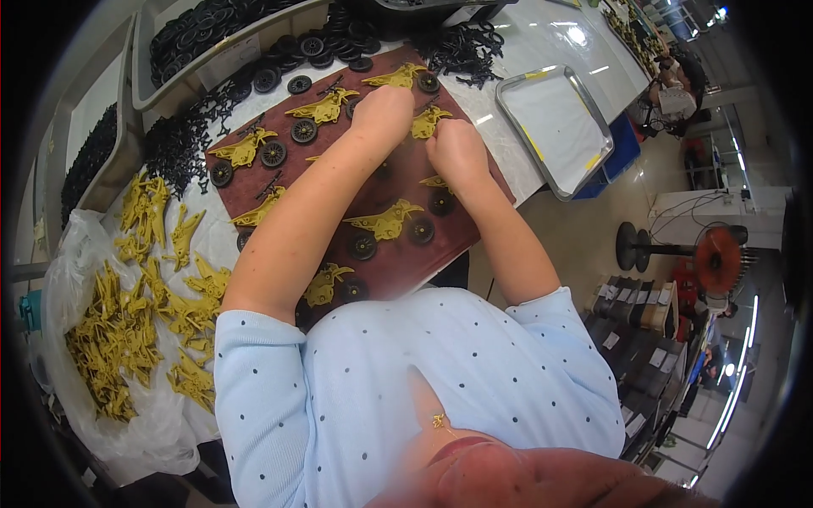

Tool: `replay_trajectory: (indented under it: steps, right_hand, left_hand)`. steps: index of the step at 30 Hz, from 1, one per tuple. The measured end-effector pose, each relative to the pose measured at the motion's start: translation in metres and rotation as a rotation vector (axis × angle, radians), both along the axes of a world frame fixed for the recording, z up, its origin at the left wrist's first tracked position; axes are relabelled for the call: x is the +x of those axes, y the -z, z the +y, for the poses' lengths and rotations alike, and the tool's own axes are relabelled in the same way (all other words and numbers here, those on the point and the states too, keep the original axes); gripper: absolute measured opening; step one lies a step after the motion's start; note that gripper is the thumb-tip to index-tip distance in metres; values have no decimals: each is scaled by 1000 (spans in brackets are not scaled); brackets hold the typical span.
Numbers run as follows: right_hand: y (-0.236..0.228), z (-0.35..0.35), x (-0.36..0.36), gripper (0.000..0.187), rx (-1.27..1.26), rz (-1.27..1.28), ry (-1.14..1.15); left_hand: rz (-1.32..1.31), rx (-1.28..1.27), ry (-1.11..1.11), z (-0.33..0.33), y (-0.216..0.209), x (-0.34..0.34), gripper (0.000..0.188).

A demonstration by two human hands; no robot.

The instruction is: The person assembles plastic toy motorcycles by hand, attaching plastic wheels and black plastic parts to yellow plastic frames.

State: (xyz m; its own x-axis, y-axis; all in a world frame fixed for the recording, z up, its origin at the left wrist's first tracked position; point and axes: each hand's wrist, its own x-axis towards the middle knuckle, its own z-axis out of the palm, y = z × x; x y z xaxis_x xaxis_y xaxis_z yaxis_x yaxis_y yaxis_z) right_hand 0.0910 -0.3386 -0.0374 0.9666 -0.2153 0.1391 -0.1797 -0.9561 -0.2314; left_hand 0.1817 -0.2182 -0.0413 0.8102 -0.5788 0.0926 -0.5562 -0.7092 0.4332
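Observation:
My left hand (385, 114) is closed over the upper part of a brown-red mat (373, 182), its fingers curled and turned away. Close beside it, my right hand (458, 152) is closed too, with bent fingertips. Between the two hands lies a yellow plastic toy motorbike body (426, 124); whether either hand grips it is hidden. Just beyond the left hand sits another yellow bike body (396, 75) with a black wheel (428, 82). More yellow bodies (385, 220) are laid over the mat, most with black wheels (304, 130) beside them and some with thin black handlebar-like parts.
Loose yellow parts (118, 339) spill from a clear plastic bag (148, 440) at the left. Grey bins (237, 63) of black wheels stand at the far left, with small black parts (182, 144) heaped nearby. A metal-rimmed tray (555, 127) lies at the table's right edge.

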Motion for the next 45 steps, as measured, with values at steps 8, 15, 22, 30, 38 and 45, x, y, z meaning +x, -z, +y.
replay_trajectory:
  steps: [8, 15, 22, 30, 38, 45]
  right_hand:
    - [-13, 15, 10, 14, 19, 109, 67]
    - [-20, -14, 31, 22, 153, 375, 111]
    - [-27, -19, 26, 19, 249, 426, 79]
    - [-24, -16, 22, 22, 158, 410, 87]
    - [-22, -4, 19, 25, -33, 227, 63]
    - [-43, -16, 15, 23, 296, -5, -3]
  left_hand:
    - [19, -31, 32, 0, 2, 3, 13]
    - [26, 20, 59, -1, -3, 3, 13]
    - [68, -42, 22, 1, -4, 1, 13]
    - [41, -4, 125, 3, -5, 0, 18]
    - [5, -88, 134, 3, 1, 6, 23]
    - [871, -778, 0, 22, -42, 15, 60]
